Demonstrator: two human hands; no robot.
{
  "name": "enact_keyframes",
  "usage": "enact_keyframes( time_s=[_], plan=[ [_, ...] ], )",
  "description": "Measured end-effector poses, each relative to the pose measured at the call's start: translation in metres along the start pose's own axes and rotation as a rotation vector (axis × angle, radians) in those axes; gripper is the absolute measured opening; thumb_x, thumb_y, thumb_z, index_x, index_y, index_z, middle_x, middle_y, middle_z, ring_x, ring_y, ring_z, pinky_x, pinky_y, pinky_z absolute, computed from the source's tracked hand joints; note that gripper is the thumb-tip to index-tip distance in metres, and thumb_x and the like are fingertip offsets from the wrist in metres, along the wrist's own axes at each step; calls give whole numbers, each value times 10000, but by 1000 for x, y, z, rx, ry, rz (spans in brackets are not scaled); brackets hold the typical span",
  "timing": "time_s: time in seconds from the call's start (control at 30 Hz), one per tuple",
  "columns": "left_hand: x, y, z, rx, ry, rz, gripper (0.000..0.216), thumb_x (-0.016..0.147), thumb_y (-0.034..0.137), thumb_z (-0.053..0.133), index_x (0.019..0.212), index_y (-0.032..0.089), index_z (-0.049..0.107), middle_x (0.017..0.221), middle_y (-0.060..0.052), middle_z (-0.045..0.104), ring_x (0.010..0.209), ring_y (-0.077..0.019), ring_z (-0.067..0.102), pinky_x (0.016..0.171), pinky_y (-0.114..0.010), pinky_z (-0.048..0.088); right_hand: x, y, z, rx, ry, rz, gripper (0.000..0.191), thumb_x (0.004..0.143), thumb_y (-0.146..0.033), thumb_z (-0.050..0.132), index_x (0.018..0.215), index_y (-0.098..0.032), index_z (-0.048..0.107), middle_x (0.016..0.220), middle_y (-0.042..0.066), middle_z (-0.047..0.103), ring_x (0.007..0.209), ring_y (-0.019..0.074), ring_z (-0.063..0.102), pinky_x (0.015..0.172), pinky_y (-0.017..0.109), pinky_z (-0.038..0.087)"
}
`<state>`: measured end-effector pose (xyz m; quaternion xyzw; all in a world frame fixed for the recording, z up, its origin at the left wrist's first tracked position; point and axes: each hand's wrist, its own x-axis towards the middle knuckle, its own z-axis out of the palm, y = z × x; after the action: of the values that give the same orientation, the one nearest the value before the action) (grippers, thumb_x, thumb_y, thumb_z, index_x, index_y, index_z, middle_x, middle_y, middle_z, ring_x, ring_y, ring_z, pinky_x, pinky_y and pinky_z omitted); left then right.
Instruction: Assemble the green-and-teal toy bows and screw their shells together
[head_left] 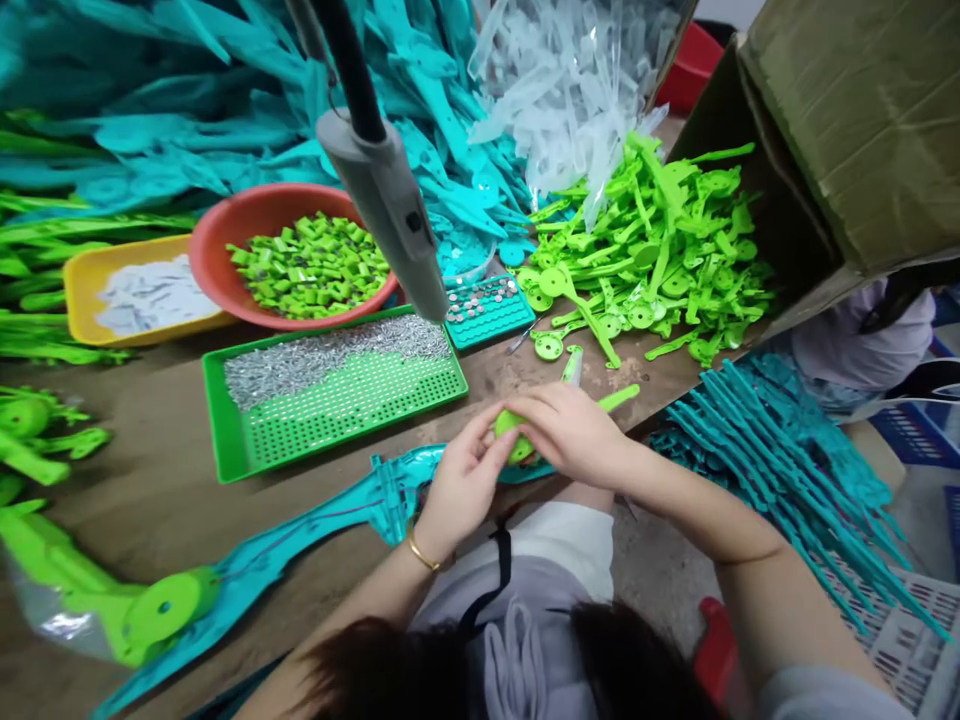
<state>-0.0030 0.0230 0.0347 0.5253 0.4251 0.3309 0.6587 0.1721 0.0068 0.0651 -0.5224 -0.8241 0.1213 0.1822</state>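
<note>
- The left hand (466, 478) is closed to a narrow grip, thumb and fingers on the near side of a green disc (509, 424); a gold bracelet (422, 552) circles its wrist.
- The right hand (576, 430) arches over the same disc from the other side, its fingertips meeting the left hand's; it hides much of what is held.
- The disc is between both hands, above the near edge of the table (150, 440). A green strip (619, 398) sticks out past the right hand; whether it joins the disc, I cannot tell.
- A long teal shell (300, 535) runs along the table from the lower left to beneath the hands, a thin dark wire along it.
- A green arm (169, 605) with a round end rests over the shell's left part.
- Just beyond the left hand, a green tray (330, 452) holds a heap of small metal pins (296, 370).
- Behind it stand a red bowl (289, 318) of green bits (315, 265) and a yellow tray (86, 295) of white pieces (154, 293).
- A small teal tray (495, 325) bears round metal pieces.
- A grey tool (386, 205) hangs above the trays.
- Green parts (652, 250) lie heaped beyond the right hand, beside a cardboard box (855, 130).
</note>
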Motion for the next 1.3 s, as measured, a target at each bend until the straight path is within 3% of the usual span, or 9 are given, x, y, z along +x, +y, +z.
enact_keyframes(
  time_s=[0.1,0.2,0.27,0.33,0.47,0.57,0.77,1.07,1.3],
  plan=[
    [-2,-9,1,-50,106,-22,457,866,484,653,1199,179,579,755,21,620,628,-94,553,568,-187,473,-5,-12,14,-37,-18,-59,530,948,-370,509,1398,-94,465,1320,214,578,1234,292,534,1055,523,436],
    [-9,-10,2,-76,104,-23,386,913,453,600,1192,192,543,678,50,574,558,-76,520,513,-166,433,-9,-10,17,21,-4,-90,607,944,-401,521,1456,-103,394,1351,221,560,1285,290,512,1076,520,429],
    [-15,-8,-2,3,71,34,372,942,417,557,1237,197,509,799,8,653,662,-108,620,602,-206,512,-13,-2,12,82,-2,-104,632,943,-395,529,1488,-127,359,1385,213,548,1308,278,509,1061,478,456],
    [-21,-6,-10,239,74,188,359,948,354,546,1268,195,508,1034,-66,700,911,-173,687,806,-304,567,-18,10,3,100,-15,-96,666,933,-394,549,1511,-144,331,1413,206,541,1335,277,500,1068,467,456],
    [-30,-11,-30,917,99,530,241,917,254,582,1137,181,649,1208,-115,679,1227,-288,578,1123,-535,381,-27,34,-9,44,-135,-1,659,908,-401,590,1498,-199,376,1432,177,549,1331,300,518,1081,525,439],
    [-32,-21,-35,1146,2,558,241,918,309,593,1099,189,698,1247,-118,670,1281,-341,523,1148,-654,268,-29,39,-5,67,-268,-12,615,903,-388,600,1465,-206,429,1410,162,575,1300,302,549,1070,538,447],
    [-33,-33,-29,1282,-22,551,293,953,381,543,1122,200,701,1268,-91,676,1264,-340,526,1156,-701,179,-22,33,-2,40,-299,-11,573,910,-395,588,1432,-192,468,1385,165,593,1266,309,574,1045,523,464],
    [-32,-43,-30,1217,0,561,353,918,439,595,1156,197,692,1280,-128,664,1281,-370,526,1134,-747,168,-27,41,-32,-12,-166,75,659,890,-422,619,1491,-273,397,1420,126,574,1311,318,543,1049,506,466],
    [-33,-43,-30,1218,-14,558,409,905,488,600,1173,191,685,1286,-146,657,1283,-375,525,1134,-755,170,-24,33,-16,44,-287,5,622,905,-398,589,1480,-240,412,1395,140,584,1271,313,557,1048,517,435]
  ],
)
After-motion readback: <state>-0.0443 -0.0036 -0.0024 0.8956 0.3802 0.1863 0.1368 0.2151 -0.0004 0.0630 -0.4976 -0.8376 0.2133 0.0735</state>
